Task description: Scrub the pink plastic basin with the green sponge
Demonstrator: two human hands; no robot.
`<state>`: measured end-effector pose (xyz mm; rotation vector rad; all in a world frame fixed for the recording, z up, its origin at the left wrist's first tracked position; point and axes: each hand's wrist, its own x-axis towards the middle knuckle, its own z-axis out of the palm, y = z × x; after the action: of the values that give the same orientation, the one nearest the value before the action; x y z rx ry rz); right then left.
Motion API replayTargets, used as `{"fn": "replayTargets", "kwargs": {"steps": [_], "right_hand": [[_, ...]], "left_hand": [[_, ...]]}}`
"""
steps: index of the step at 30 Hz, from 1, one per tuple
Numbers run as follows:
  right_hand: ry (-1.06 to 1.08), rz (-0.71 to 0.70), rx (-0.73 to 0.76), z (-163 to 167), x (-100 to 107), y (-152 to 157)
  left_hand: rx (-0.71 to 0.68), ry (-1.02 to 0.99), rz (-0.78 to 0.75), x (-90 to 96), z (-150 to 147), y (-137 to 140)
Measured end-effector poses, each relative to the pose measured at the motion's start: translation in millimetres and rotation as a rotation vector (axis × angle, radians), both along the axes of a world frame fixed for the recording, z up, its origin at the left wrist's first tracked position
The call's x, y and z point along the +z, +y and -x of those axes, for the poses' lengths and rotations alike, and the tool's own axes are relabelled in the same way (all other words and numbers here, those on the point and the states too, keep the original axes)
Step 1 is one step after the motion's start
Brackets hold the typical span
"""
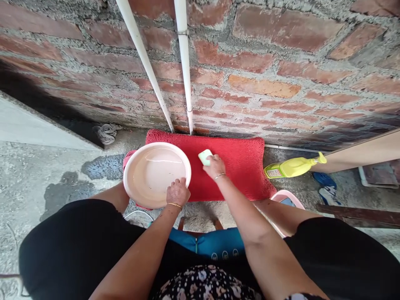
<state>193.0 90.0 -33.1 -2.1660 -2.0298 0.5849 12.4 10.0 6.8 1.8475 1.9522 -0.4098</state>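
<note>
A pale pink wash basin [128, 175] with clear water in it stands on the left part of a red textured mat [239, 166]. My left hand [178, 191] is closed over the basin's near right rim, its fingers curled to the inside. Just right of the basin, my right hand [215, 166] holds a pale green bar of soap [205, 157] low over the mat. Whether the soap touches the mat, I cannot tell.
A yellow-green pump bottle [292, 167] is right of the mat. A smaller pink container [286, 194] sits by my right leg. Behind the mat rises a brick wall [256, 62] with two white pipes [184, 62]. A grey cloth [106, 133] lies on the wet concrete floor [67, 189].
</note>
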Motion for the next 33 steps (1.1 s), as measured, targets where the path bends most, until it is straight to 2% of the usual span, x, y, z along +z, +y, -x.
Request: {"fn": "replayTargets", "kwargs": {"steps": [2,6,8,9,10,12,16,18,20,22,24,26,30,32,33], "right_hand": [[-0.002,-0.017,-0.162,-58.6,0.6,-10.1],[-0.082,0.033,-0.658,-170.3,12.9,-41.0],[-0.129,0.024,-0.763,-193.2,19.8,-49.3],[-0.138,0.003,-0.773,-192.4,22.1,-49.1],[-0.134,-0.025,-0.751,-183.1,23.2,-45.6],[-0.09,-0.075,-0.619,-142.6,22.3,-30.2],[0.022,-0.053,-0.158,-17.6,16.0,13.6],[0.047,-0.019,0.008,35.4,13.5,30.5],[0.047,0.01,0.088,64.2,10.4,41.2],[0.034,0.021,0.1,62.5,5.4,45.9],[0.032,0.009,0.043,30.2,-0.5,44.7],[0.038,-0.016,-0.095,-26.1,-4.3,36.8],[-0.035,-0.002,-0.582,-154.0,4.9,7.4],[-0.086,-0.002,-0.712,-191.0,14.7,-3.8],[-0.096,-0.015,-0.75,-196.7,18.7,-5.9]], "left_hand": [[0.009,-0.002,0.004,0.8,-0.3,-0.5],[0.009,-0.014,0.001,2.1,-0.1,-1.1],[0.005,-0.015,-0.001,2.2,0.2,-1.1],[0.002,-0.014,-0.004,1.9,0.3,-1.0],[-0.002,-0.013,-0.01,1.5,0.4,-1.0],[-0.008,-0.008,-0.024,0.7,0.5,-1.1],[-0.007,0.008,-0.022,-0.5,0.2,-1.5],[-0.008,0.01,-0.014,-0.7,0.2,-1.6],[-0.009,0.007,-0.011,-1.1,0.4,-1.6],[-0.011,0.004,-0.011,-1.8,0.8,-1.5],[-0.018,0.0,-0.018,-2.7,1.1,-1.6],[-0.02,0.001,-0.027,-3.6,1.4,-1.9],[-0.017,-0.002,-0.035,-4.7,2.0,-2.7],[-0.022,-0.008,-0.044,-4.7,2.2,-3.0],[-0.025,-0.008,-0.049,-4.6,2.3,-3.1]]}}
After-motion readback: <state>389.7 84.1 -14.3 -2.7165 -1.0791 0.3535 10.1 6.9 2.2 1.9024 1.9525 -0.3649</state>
